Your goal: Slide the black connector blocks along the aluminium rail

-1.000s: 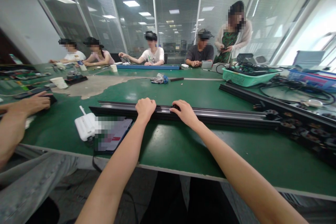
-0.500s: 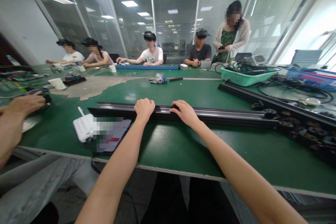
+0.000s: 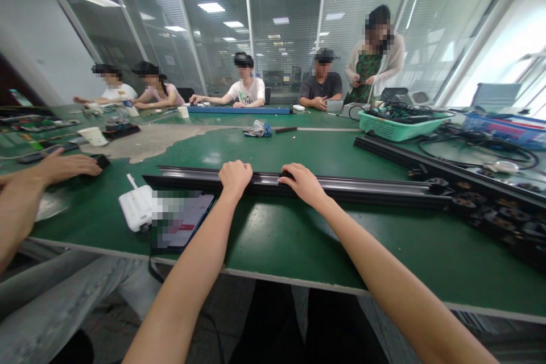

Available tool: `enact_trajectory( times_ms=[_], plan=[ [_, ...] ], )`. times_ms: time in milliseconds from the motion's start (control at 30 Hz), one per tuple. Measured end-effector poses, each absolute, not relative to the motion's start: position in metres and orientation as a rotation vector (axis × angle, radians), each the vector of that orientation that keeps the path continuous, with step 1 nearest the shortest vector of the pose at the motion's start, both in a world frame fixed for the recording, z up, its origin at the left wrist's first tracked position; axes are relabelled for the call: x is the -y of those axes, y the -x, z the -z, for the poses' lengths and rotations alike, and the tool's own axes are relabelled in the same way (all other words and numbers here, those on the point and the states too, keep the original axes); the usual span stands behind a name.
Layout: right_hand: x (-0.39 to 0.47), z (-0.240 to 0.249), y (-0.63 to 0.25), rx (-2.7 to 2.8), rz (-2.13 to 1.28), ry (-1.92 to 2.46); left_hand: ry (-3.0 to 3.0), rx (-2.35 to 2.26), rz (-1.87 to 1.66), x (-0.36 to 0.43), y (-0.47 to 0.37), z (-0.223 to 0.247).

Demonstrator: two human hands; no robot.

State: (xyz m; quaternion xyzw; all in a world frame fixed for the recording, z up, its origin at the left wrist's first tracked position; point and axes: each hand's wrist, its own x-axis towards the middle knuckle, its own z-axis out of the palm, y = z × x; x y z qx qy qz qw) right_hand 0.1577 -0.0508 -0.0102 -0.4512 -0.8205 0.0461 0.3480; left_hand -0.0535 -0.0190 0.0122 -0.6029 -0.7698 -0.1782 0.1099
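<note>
A long black metal rail (image 3: 367,189) lies crosswise on the green table in front of me. My left hand (image 3: 235,176) is closed round the rail left of its middle, the fingers wrapped over the far side. A short way to the right, my right hand (image 3: 301,181) pinches a small black part (image 3: 286,175) at the rail's channel. Most of that part is hidden by the fingers. Left of my left forearm lie a phone (image 3: 187,222) and a white device (image 3: 139,205).
A co-worker's hand (image 3: 70,166) touches a black block (image 3: 101,162) at the left. Black rails with round parts (image 3: 482,205) and a green basket (image 3: 401,125) are at the right. Grey-blue gloves (image 3: 257,128) lie beyond my rail. Several people are across the table.
The co-worker's hand at the left has moved right with the black block. My right hand has shifted very slightly right along the rail; my left hand has barely moved.
</note>
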Motion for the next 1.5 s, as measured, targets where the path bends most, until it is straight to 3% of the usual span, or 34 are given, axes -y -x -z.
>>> enact_trajectory(
  times_ms=[1500],
  plan=[
    [0.052, 0.007, -0.174, 2.128, -0.156, 1.178, 1.769, 2.262, 0.501, 0.022, 0.049, -0.015]
  ],
)
